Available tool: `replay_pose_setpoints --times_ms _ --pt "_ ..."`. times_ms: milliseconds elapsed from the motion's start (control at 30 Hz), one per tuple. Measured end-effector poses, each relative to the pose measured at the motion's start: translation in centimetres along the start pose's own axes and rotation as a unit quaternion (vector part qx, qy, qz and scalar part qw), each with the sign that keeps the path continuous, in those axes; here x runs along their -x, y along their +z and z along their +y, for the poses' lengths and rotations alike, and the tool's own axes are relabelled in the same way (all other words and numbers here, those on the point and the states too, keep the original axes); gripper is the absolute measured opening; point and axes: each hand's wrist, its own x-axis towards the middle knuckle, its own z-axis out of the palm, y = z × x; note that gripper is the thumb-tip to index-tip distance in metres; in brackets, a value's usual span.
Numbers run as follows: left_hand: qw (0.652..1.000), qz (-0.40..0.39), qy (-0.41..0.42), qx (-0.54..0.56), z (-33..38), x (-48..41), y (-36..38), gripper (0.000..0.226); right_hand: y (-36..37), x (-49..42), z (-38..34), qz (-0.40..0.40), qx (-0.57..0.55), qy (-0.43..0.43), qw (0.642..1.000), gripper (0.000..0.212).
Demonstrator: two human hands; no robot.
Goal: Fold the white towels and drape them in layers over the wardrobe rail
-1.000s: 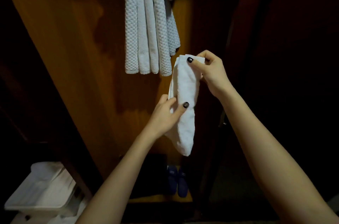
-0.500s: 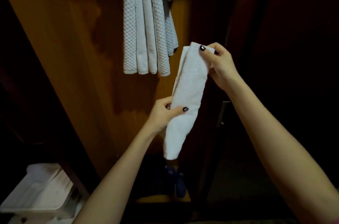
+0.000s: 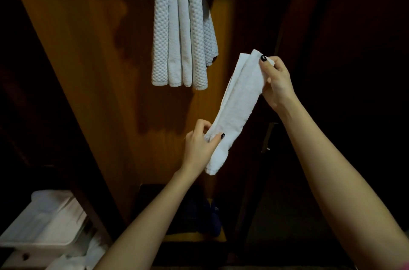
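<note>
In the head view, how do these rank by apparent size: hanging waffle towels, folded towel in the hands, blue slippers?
1. hanging waffle towels
2. folded towel
3. blue slippers, dim and farther away

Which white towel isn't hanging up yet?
The smooth folded white towel, gripped by the left hand and right hand; the waffle-textured white towels hang above.

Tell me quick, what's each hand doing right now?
Left hand: pinching the towel near its lower end.
Right hand: pinching the towel's top end.
</note>
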Motion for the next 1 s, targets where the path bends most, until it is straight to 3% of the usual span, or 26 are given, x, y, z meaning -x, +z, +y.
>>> replay_pose_setpoints --times_ms 67,200,300,433,633,733,900,1000 --pt "0.999 0.021 0.009 -0.024 -0.4 0.7 0.5 0.025 0.2 0.0 -0.1 0.000 -0.009 -0.002 1.000 0.013" --pt "0.997 0.022 0.070 0.040 -1.3 1.3 1.2 0.026 0.3 -0.2 -0.4 -0.002 -0.022 -0.005 1.000 0.014" --pt "0.993 -0.057 0.087 0.060 -1.7 1.0 1.0 0.025 -0.4 -0.5 -0.9 -0.013 -0.027 -0.009 1.000 0.015" --pt "0.984 -0.172 0.036 0.038 -2.4 0.2 0.8 0.048 -1.4 -0.9 -1.2 -0.028 -0.062 -0.008 0.998 0.017" --pt "0.968 -0.211 -0.008 0.136 -1.9 -0.1 -1.0 0.050 -3.2 -1.2 -1.5 -0.046 -0.062 0.003 0.997 0.020" --pt "0.958 -0.257 0.008 0.126 -2.2 -0.4 -2.2 0.051 -4.3 -1.2 -1.4 -0.040 -0.032 0.017 0.999 0.027" --pt "0.970 -0.224 -0.037 0.084 -2.7 -2.1 -2.9 0.053 -4.6 -1.1 -0.8 -0.037 -0.061 0.022 0.997 0.024" --pt "0.977 -0.211 -0.043 0.001 -2.9 -3.3 -3.1 0.049 -4.5 -1.3 -0.5 -0.057 -0.041 0.021 0.997 0.023"
